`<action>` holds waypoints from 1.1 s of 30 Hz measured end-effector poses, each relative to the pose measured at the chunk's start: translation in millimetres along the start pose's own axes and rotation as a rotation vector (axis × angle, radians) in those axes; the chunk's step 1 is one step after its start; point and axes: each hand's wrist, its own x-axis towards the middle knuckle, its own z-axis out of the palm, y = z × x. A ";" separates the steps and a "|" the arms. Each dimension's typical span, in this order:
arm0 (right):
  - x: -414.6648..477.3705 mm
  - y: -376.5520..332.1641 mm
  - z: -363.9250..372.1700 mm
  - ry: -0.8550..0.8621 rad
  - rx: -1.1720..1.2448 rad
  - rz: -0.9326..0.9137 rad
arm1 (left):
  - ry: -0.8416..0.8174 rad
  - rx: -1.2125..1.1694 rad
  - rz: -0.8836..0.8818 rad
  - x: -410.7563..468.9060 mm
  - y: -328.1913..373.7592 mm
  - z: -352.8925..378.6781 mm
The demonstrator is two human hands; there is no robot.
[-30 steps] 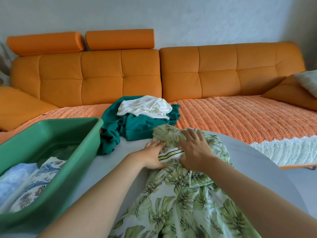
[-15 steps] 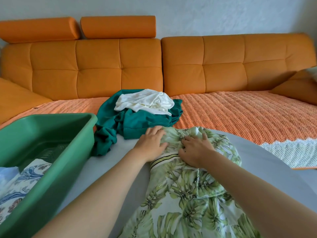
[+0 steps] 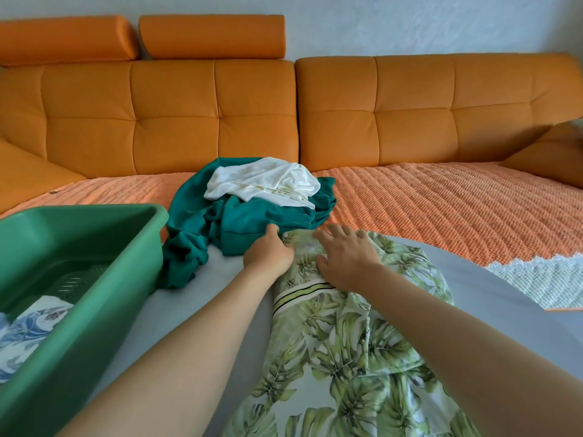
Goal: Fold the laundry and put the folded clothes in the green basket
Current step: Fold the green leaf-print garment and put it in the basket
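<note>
Smoothing step, by my judgement. Orange sofa (image 3: 176, 115) spans the far side, with the grey bench (image 3: 202, 304) near. Green basket (image 3: 94, 216) sits near left on the bench, within easy reach, with folded printed cloth (image 3: 28, 329) already inside. Leaf-print garment (image 3: 347, 357) lies lengthwise centre-right, laid out for folding. Teal-and-white pile (image 3: 252, 222) waits just beyond it. Right hand (image 3: 347, 260): grip apart, fingers spread flat on the far end, probably flattening it. Left hand (image 3: 268, 252) is at the far-left edge, its fingers hidden, so I cannot tell its grip.
</note>
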 end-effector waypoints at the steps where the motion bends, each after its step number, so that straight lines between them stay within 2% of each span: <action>1: -0.1 -1.8 4.3 -0.021 0.032 -0.017 | -0.002 -0.063 0.021 0.1 -0.2 -1.1; 4: -0.7 -3.3 16.7 -0.084 0.121 0.011 | 0.016 -0.316 0.152 4.8 -2.4 -3.7; 7: 5.5 -1.7 17.7 -0.083 0.200 0.075 | 0.094 -0.409 0.237 14.5 -3.0 -11.1; 11: 11.7 -6.6 16.0 -0.044 0.178 0.034 | 0.110 -0.235 0.288 31.1 -5.1 -20.5; 14: 14.4 -10.7 20.3 -0.145 0.202 -0.014 | -0.030 0.016 0.303 40.6 -18.6 -19.6; 16: 17.7 -9.2 26.5 -0.215 0.221 0.003 | -0.061 0.202 0.274 39.1 -25.1 -16.2; 18: 19.8 -7.3 31.2 -0.217 0.220 0.015 | 0.089 0.234 0.278 30.8 -23.3 -16.1; 20: 20.3 -7.0 33.2 -0.199 0.210 0.014 | 0.236 0.085 0.443 21.0 -17.8 -17.0; 21: 20.5 -7.3 33.3 -0.194 0.206 0.012 | 0.201 0.045 0.538 16.7 -16.9 -16.4; 23: 19.5 -8.2 32.4 -0.199 0.198 0.011 | -0.029 0.153 0.605 6.0 -20.0 -12.5; 25: 17.2 -9.0 29.7 -0.211 0.174 0.014 | -0.233 0.330 0.523 -2.2 -28.8 -9.9; 26: 15.5 -9.2 27.7 -0.212 0.153 0.013 | -0.272 0.362 0.478 -5.5 -32.2 -10.7; 29: 6.2 -10.8 19.7 -0.201 0.101 0.003 | -0.264 0.376 0.430 -18.7 -35.0 -19.4; 33: -19.1 -17.0 1.2 -0.113 0.191 0.014 | -0.137 0.281 0.432 -48.4 -37.4 -37.0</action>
